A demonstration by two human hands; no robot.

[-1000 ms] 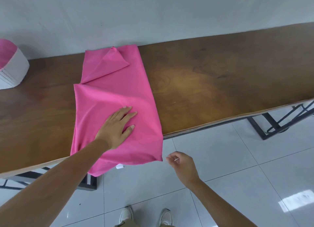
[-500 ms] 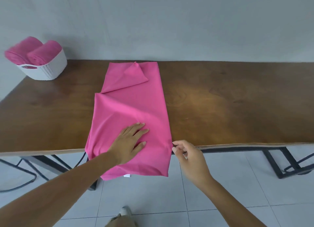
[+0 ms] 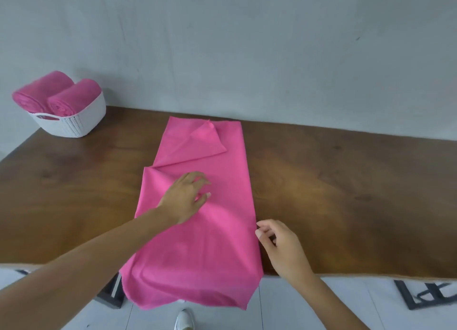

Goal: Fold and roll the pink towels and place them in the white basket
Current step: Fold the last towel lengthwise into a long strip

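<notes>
1. A pink towel [image 3: 222,238] lies lengthwise across the wooden desk [image 3: 346,193]. It is folded into a long strip, its far corner is turned back in a triangle, and its near end hangs over the desk's front edge.
2. The left hand [image 3: 184,198] is over the middle of the towel with its fingers [image 3: 199,177] loosely bent and gripping nothing. Motion blur hides whether they touch the cloth.
3. The right hand [image 3: 282,248] sits at the towel's right edge, nearer the person than the left fingers. Its fingers [image 3: 268,224] are curled and the thumb tip meets the hem. Whether they pinch the cloth cannot be told.
4. Well to the left of the left fingers and farther back, a white basket [image 3: 71,124] stands at the desk's far corner. It holds two rolled pink towels [image 3: 61,97] side by side.
5. A grey wall [image 3: 247,45] runs behind the desk.
6. Below the right fingers are pale floor tiles [image 3: 309,312], a dark metal frame [image 3: 420,297] and a white shoe [image 3: 184,321].
</notes>
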